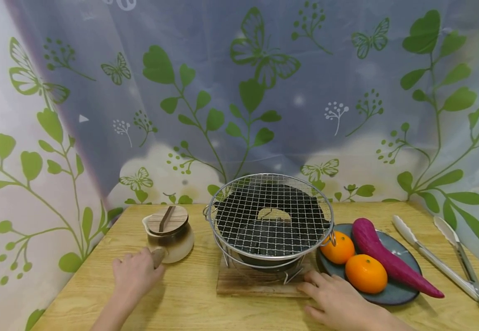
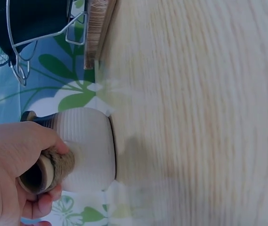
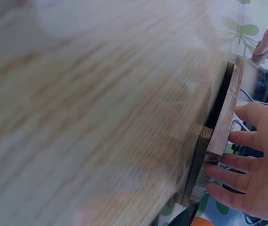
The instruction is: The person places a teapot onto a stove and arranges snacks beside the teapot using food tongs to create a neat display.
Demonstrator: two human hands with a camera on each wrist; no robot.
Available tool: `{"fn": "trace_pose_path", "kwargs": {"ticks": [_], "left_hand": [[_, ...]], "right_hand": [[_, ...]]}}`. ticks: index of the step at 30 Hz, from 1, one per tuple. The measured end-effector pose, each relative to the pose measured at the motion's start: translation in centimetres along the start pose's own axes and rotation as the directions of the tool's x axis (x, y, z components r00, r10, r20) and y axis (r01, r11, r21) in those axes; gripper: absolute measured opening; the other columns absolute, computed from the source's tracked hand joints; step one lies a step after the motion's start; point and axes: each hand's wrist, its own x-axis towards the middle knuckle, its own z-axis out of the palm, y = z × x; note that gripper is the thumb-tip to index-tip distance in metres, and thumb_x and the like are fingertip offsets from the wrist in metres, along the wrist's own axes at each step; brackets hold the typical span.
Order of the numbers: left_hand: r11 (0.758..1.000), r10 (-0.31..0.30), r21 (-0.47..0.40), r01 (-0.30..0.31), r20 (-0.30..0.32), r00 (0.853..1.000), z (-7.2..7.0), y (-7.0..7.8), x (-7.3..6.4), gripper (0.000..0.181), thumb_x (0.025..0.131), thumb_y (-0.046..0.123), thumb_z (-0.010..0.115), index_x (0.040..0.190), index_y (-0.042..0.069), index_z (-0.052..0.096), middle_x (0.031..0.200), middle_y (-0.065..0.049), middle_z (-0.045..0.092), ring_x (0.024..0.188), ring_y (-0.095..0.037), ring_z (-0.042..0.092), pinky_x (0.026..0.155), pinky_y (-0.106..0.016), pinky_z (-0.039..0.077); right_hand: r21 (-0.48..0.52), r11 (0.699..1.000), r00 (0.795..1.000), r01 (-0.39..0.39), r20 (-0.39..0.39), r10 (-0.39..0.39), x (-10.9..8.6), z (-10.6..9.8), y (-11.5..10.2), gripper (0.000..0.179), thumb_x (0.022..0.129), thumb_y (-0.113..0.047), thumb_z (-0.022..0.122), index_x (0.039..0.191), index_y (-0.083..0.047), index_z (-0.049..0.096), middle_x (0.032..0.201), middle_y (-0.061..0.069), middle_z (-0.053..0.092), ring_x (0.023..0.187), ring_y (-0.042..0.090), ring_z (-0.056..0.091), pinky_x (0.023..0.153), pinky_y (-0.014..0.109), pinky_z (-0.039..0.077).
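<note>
At the left of the table stands a small side-handled teapot (image 1: 179, 246), brown fading to cream, with a wooden lid (image 1: 173, 219) on top. My left hand (image 1: 136, 272) grips its cord-wrapped handle (image 2: 64, 162); the left wrist view shows thumb and fingers round it. A tabletop grill with a round wire mesh (image 1: 270, 220) sits at the centre on a wooden board (image 1: 260, 287). Beside the board's right front corner is my right hand (image 1: 334, 296), its fingers spread and reaching to the board's edge. In the right wrist view those fingertips (image 3: 214, 170) lie right at the wood.
A dark blue plate (image 1: 401, 296) right of the grill bears two oranges (image 1: 365, 273) and a purple sweet potato (image 1: 388, 257). Metal tongs (image 1: 444, 264) lie open at the far right. A patterned cloth (image 1: 297, 119) hangs behind the table.
</note>
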Motion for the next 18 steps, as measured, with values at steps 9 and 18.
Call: {"fn": "trace_pose_path", "kwargs": {"ticks": [9, 18], "left_hand": [[1.0, -0.007, -0.028, 0.006, -0.019, 1.0, 0.33, -0.28, -0.46, 0.038, 0.078, 0.029, 0.058, 0.092, -0.007, 0.056, 0.078, -0.018, 0.059, 0.076, -0.034, 0.053, 0.067, -0.051, 0.035], [0.999, 0.03, -0.017, -0.031, -0.059, 0.998, -0.21, -0.45, -0.73, 0.035, 0.079, 0.031, 0.06, 0.083, -0.004, 0.054, 0.071, -0.016, 0.057, 0.071, -0.033, 0.053, 0.065, -0.05, 0.035]], "right_hand": [[-0.015, 1.0, 1.0, 0.01, -0.005, -0.01, -0.01, 0.04, 0.07, 0.031, 0.083, -0.034, 0.064, 0.109, -0.015, 0.063, 0.104, 0.001, 0.055, 0.087, 0.018, 0.056, 0.07, 0.04, 0.047], [-0.068, 0.997, 0.996, 0.036, -0.08, -0.041, 0.04, 0.31, 0.13, 0.031, 0.08, -0.034, 0.067, 0.105, -0.016, 0.065, 0.102, 0.001, 0.056, 0.089, 0.02, 0.053, 0.073, 0.04, 0.047]]}}
